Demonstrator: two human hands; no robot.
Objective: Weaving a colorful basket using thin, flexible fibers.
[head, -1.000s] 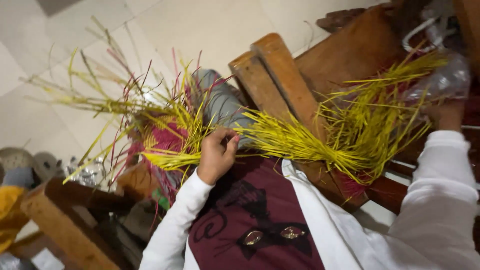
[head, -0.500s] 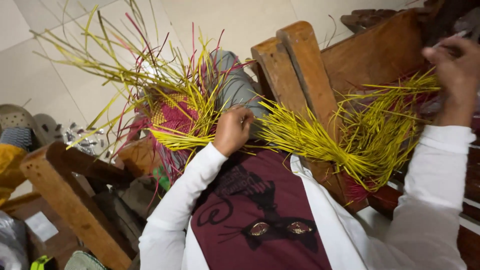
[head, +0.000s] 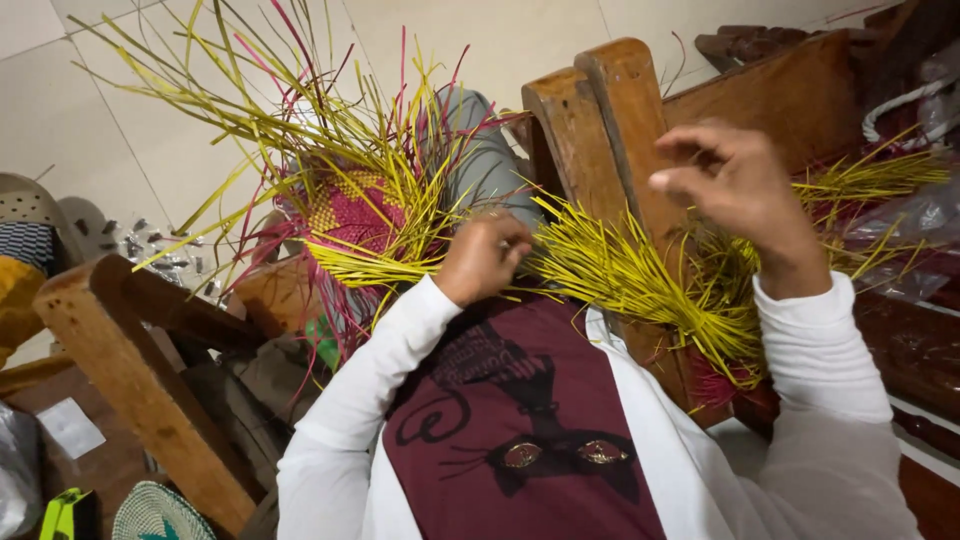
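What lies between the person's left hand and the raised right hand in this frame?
In the head view, a bundle of loose yellow strips fans out from the left hand toward the right hand, crossing the wooden armrest.

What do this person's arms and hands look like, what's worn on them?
Both arms wear long white sleeves ending in ribbed cuffs at the wrists. The left hand and right hand are bare: no gloves, and no rings or watch that can be seen.

wooden chair arms (head: 610,110), tiled floor (head: 130,140)
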